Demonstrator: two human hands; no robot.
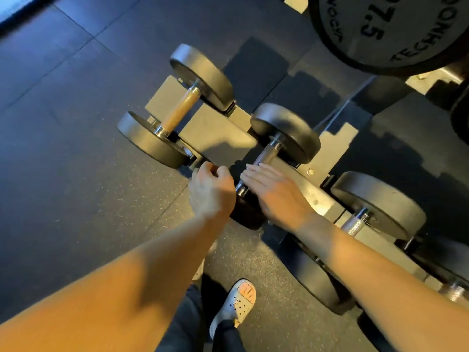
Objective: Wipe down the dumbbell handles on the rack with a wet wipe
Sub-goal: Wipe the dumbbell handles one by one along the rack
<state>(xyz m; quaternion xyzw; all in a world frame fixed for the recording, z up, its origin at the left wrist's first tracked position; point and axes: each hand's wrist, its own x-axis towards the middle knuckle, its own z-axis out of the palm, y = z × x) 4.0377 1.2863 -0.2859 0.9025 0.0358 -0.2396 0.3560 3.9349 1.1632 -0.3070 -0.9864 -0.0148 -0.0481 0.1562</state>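
Head view: shows dumbbell handle point(269, 154) mid-rack point(215, 130), silvery, knurled, between black round plates. Shows right hand point(276, 194) laid over its near end, fingers straight; left hand point(212, 193) just beside, fingers curled, hold unclear.

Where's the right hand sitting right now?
In the head view, the right hand lies flat near centre frame, fingers over the near end of the middle dumbbell handle, just right of the curled left hand.
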